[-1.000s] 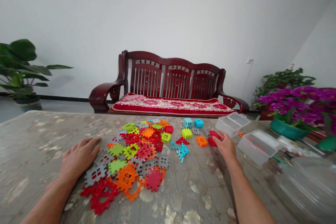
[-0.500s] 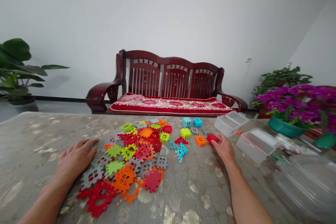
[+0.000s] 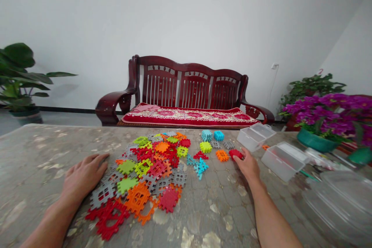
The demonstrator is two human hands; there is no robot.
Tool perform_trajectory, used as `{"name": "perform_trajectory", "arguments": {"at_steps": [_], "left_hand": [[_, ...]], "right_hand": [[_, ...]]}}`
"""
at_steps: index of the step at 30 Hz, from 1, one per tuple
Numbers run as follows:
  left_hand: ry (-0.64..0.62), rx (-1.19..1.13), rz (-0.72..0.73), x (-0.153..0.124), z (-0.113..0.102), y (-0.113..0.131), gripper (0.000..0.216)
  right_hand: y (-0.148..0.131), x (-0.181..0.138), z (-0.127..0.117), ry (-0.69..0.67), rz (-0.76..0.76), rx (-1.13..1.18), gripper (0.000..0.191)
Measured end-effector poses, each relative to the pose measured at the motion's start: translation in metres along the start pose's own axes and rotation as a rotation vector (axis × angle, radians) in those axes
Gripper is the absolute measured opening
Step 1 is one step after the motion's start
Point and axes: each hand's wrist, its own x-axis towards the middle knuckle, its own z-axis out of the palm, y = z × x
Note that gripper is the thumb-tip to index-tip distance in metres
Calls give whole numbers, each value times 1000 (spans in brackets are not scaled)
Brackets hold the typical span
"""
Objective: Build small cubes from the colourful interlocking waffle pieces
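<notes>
My left hand (image 3: 86, 173) lies flat on the table with its fingers stretched out, beside a spread pile of toothed plastic building tiles (image 3: 142, 167) in red, orange, green and grey. It holds nothing. At the right, my right hand (image 3: 247, 164) has its thumb and fingers on a red building tile (image 3: 235, 154) that rests on the table. Left of that tile lies an orange tile (image 3: 222, 155). Nearby are a green tile stack (image 3: 205, 147), blue stacks (image 3: 206, 135), two grey tiles (image 3: 215, 144), a red triangle (image 3: 200, 155) and blue triangles (image 3: 200, 167).
Two clear plastic boxes (image 3: 281, 161) stand beyond my right hand. Clear lids or tubs (image 3: 343, 197) lie at the right edge near a teal pot of purple flowers (image 3: 315, 140). A wooden bench (image 3: 186, 85) stands behind the table (image 3: 203, 217).
Almost nothing differs. The right hand's fingers have shifted very slightly on the red tile; the left hand has stayed where it was.
</notes>
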Motion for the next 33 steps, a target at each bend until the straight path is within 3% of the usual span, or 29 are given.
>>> {"name": "perform_trajectory", "arguments": {"at_steps": [8, 11, 15, 17, 20, 24, 28, 33], "left_hand": [[6, -9, 6, -1, 1, -1, 53], [20, -26, 5, -2, 1, 0, 51], [19, -23, 8, -3, -2, 2, 49], [25, -24, 14, -4, -2, 3, 50], [39, -24, 22, -5, -1, 3, 52], [48, -20, 19, -5, 0, 3, 54], [60, -34, 16, -4, 0, 3, 52], [58, -60, 13, -5, -1, 3, 51]], "right_hand": [[5, -1, 3, 3, -53, -12, 62], [2, -3, 1, 89, -98, -57, 56], [-31, -18, 3, 203, -331, 54, 40], [-59, -36, 9, 106, -497, 189, 33], [-104, -70, 19, -102, -618, 304, 27], [-155, -104, 27, -320, -711, 272, 41], [-187, -112, 30, -389, -754, 142, 53], [-202, -112, 40, -421, -781, 49, 63]]}}
